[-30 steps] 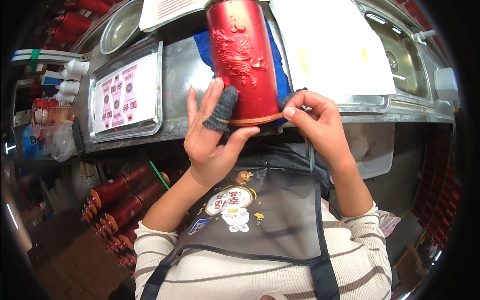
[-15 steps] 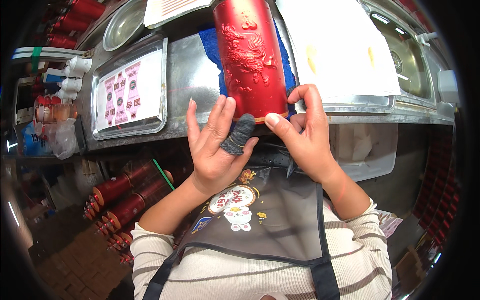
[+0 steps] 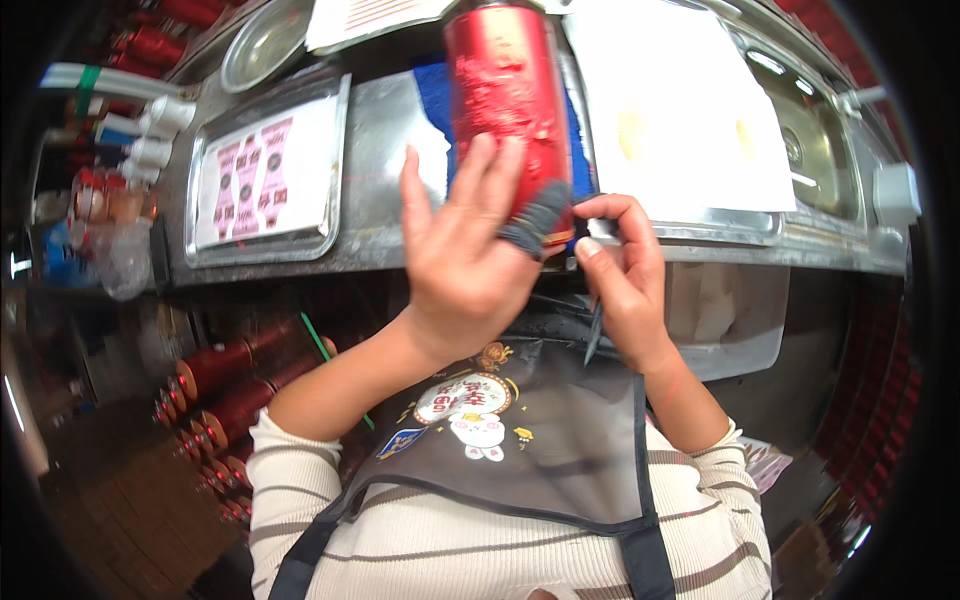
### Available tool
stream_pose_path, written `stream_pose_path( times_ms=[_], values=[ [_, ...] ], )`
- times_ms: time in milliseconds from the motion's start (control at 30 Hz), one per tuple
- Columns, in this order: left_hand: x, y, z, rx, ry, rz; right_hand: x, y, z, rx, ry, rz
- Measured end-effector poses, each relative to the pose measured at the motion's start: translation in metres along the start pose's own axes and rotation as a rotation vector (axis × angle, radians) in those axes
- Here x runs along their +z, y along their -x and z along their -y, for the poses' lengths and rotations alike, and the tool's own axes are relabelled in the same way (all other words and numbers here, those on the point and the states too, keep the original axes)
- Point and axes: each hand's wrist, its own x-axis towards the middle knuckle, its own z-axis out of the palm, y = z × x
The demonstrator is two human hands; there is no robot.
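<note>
Head view, work area, items listed from the hands outward. Left hand (image 3: 468, 268): released, fingers spread and reaching over the near part of the red cylinder; blur hides whether it presses on it. Dark grey finger sleeve (image 3: 538, 218): one, on its forefinger. Right hand (image 3: 632, 290): beside the cylinder's near right edge, thumb and forefinger bent, tips apart; it grasps a slim grey pointed tool (image 3: 594, 338), tip toward the wearer.

Red cylinder (image 3: 500, 75): one, raised decoration, at the middle of the table (image 3: 385, 140), length running far to near, near end behind the left hand. Blue cloth (image 3: 433, 100): beneath the cylinder, showing at both sides.

Left of it: metal tray (image 3: 268, 252) bearing a white sheet with pink stickers (image 3: 245, 180); farther off, a metal bowl (image 3: 268, 45). Right of it: large white paper (image 3: 680, 110), then a sink (image 3: 840, 175) at far right. Below the table, right: pale plastic tub (image 3: 745, 340). Lower left: further red cylinders (image 3: 218, 370), several, stacked.
</note>
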Motion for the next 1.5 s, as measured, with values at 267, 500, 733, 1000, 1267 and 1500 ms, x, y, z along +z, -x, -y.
stream_pose_path(
  times_ms=[267,500,733,1000,1267,1500],
  values=[
    [-0.002,0.032,0.017,-0.193,0.32,-0.053,0.012,0.005,-0.005,-0.46,0.552,-0.104],
    [-0.011,0.069,0.02,-0.178,0.227,0.046,0.034,-0.018,-0.006,-0.508,0.603,-0.233],
    [-0.017,0.052,0.018,-0.088,0.143,0.08,0.031,-0.017,-0.005,-0.493,0.58,-0.2],
    [-0.023,0.038,0.012,-0.029,0.053,0.155,0.024,-0.02,-0.009,-0.523,0.488,-0.136],
    [-0.029,0.032,0.008,-0.034,-0.05,0.203,0.023,-0.023,-0.009,-0.546,0.399,-0.094],
    [-0.033,0.019,0.002,0.019,-0.144,0.229,0.017,-0.024,-0.014,-0.468,0.275,-0.019]
  ],
)
